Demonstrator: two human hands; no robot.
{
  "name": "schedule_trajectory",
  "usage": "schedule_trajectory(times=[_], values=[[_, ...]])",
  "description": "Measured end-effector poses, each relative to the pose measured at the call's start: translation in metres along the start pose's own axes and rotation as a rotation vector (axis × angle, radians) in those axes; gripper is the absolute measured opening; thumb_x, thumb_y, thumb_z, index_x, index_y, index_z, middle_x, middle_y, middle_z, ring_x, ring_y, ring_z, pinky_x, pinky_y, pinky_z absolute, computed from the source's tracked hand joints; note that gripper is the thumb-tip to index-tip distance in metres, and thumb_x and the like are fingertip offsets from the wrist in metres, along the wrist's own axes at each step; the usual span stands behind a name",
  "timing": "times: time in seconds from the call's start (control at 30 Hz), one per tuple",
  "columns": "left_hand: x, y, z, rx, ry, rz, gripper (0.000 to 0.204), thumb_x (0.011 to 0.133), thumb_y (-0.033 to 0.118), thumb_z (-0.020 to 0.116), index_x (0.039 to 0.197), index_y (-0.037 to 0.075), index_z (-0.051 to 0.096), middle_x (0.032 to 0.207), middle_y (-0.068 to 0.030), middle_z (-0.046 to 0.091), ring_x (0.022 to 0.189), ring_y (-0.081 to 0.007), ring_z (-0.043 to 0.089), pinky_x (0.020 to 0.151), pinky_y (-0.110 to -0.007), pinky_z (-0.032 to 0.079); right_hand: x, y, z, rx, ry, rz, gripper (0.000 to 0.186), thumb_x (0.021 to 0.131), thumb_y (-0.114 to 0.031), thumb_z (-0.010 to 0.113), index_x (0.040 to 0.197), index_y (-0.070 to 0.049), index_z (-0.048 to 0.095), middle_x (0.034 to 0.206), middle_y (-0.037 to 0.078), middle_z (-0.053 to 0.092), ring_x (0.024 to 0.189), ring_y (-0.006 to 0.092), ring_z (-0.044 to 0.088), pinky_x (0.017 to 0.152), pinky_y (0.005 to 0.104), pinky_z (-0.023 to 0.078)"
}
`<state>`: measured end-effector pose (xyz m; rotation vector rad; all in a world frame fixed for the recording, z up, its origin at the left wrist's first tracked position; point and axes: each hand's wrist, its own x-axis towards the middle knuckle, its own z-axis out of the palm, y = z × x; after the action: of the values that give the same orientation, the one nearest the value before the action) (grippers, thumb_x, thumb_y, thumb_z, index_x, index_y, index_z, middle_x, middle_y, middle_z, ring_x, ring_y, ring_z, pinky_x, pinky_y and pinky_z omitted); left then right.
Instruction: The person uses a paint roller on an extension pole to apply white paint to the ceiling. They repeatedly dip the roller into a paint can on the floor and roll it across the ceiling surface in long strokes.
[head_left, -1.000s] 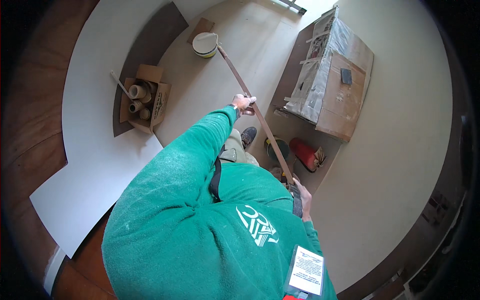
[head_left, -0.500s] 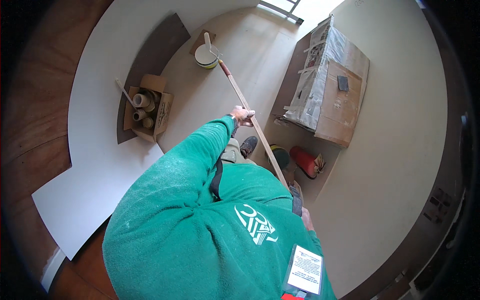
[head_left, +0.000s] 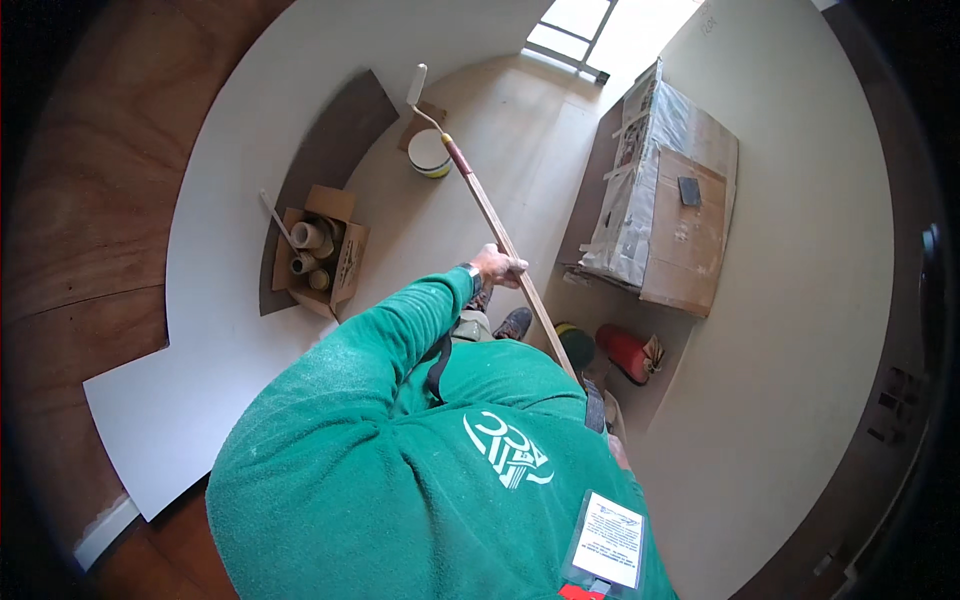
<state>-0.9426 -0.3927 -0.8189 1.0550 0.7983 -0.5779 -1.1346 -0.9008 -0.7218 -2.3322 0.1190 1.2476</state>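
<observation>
3 rolls in cardboard box (head_left: 322, 258); left hand (head_left: 497, 268) grips roller pole (head_left: 505, 245).

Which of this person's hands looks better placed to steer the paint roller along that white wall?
Probably the left hand: it grasps the long wooden pole farther up, nearer the roller. The right hand is barely visible at the pole's lower end, beside the green sweater.

Pale floor (head_left: 500, 150) catches daylight from the window (head_left: 575, 30) up top, white walls (head_left: 800, 300) all around, and there's covered furniture (head_left: 665, 200) wrapped in cardboard and plastic.
</observation>
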Motion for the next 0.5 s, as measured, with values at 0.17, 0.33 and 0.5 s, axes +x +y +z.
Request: schedule_trajectory(times=[0.17, 0.33, 0.5], values=[[-0.032, 0.022, 0.003, 0.013, -0.158, 0.075, 0.029, 0.081, 0.011, 0.086, 0.097, -0.004, 0.067, 0.091, -0.0156, 0.073, 0.077, -0.026, 0.074, 0.07, -0.043, 0.065, 0.04, 0.057, 0.04, -0.157, 0.046, 0.01, 0.032, 0.084, -0.028, 0.064, 0.108, -0.007, 0.072, 0.107, 0.025, 0.071, 0.102, 0.0437, 0.068, 0.087, 0.05, 0.053], [-0.074, 0.055, 0.008, 0.232, -0.306, 0.223, 0.024, 0.084, 0.015, 0.083, 0.099, 0.0, 0.073, 0.1, -0.0117, 0.075, 0.089, -0.0213, 0.074, 0.078, -0.038, 0.063, 0.087, -0.033, 0.02, 0.07, 0.193, -0.215, 0.03, 0.086, -0.028, 0.066, 0.107, -0.007, 0.071, 0.102, 0.024, 0.07, 0.095, 0.0421, 0.067, 0.083, 0.0493, 0.053], [-0.109, 0.083, 0.015, 0.241, -0.522, 0.367, 0.026, 0.086, 0.015, 0.08, 0.107, 0.003, 0.073, 0.104, -0.0064, 0.074, 0.097, -0.0163, 0.069, 0.087, -0.031, 0.056, 0.13, -0.158, -0.023, 0.154, 0.322, -0.45, 0.03, 0.087, -0.027, 0.067, 0.11, -0.007, 0.069, 0.098, 0.023, 0.069, 0.091, 0.0393, 0.066, 0.081, 0.0479, 0.053]])
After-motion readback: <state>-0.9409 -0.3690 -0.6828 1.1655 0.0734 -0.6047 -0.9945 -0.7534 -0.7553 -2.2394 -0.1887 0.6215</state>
